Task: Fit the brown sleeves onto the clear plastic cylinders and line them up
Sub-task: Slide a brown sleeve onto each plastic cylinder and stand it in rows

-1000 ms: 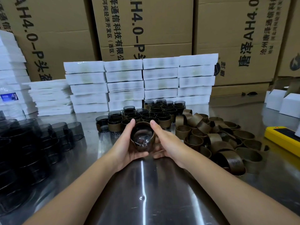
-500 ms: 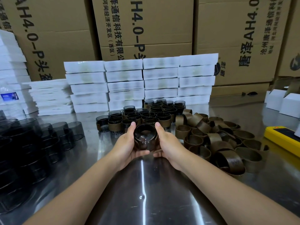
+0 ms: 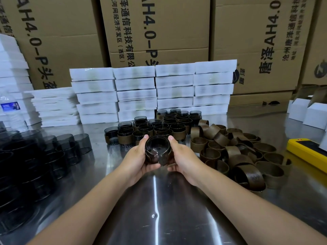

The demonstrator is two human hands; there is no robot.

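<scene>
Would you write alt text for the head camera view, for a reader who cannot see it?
The left hand and right hand grip one clear cylinder with a brown sleeve around it, above a steel table. Finished sleeved cylinders stand grouped behind, loose brown sleeves lie piled to the right, bare cylinders to the left.

brown sleeves (image 3: 244, 156), white boxes (image 3: 136, 84), yellow device (image 3: 307, 152), smoky cylinders (image 3: 35, 156)

Brown-sleeved clear cylinder (image 3: 158, 151) tilted, open end up.
</scene>
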